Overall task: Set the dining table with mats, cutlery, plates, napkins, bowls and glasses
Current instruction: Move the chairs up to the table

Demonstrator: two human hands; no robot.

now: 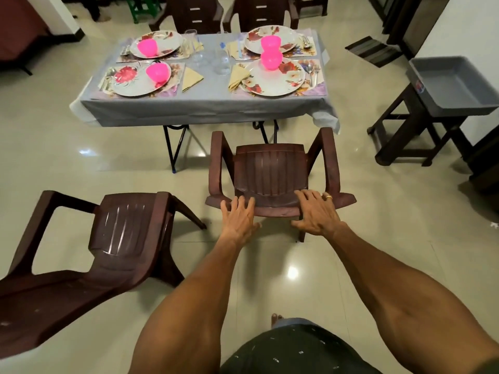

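Note:
The dining table has a grey cloth and floral mats with floral plates, pink bowls, folded yellow napkins, cutlery and clear glasses. In front of it stands a brown plastic chair, its back towards me. My left hand lies with spread fingers on the top edge of the chair's back. My right hand, wearing a ring, lies the same way on the back's right part. Neither hand curls round the edge.
A second brown chair stands at the lower left, turned at an angle. Two more chairs stand behind the table. At the right a grey tub rests on a dark wooden stool. The floor is glossy tile.

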